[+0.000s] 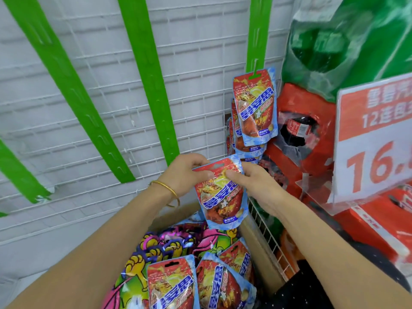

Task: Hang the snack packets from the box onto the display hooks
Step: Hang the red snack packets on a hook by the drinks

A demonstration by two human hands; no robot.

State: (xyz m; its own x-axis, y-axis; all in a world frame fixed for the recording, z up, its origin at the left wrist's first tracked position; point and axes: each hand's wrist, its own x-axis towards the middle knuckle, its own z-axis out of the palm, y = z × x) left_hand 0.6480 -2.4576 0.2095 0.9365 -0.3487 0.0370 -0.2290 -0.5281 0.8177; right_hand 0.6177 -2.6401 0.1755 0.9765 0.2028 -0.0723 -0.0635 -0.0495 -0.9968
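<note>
Item under inspection: one red-and-blue snack packet (221, 197), held upright just above the cardboard box (256, 248) and below the hanging packets (256, 108) that are on the right-hand green strip (258, 30). The left hand (185, 172) (gold bangle (169, 191) at the wrist) pinches the packet's top left corner and the right hand (254, 184) pinches its top right edge, with the two thumbs nearly meeting on the front face. The box holds more packets of the same kind (171, 284) lying over pink and yellow ones (156, 244), with a white wire grid (196, 74) behind and a price sign (374, 139) to the right.
</note>
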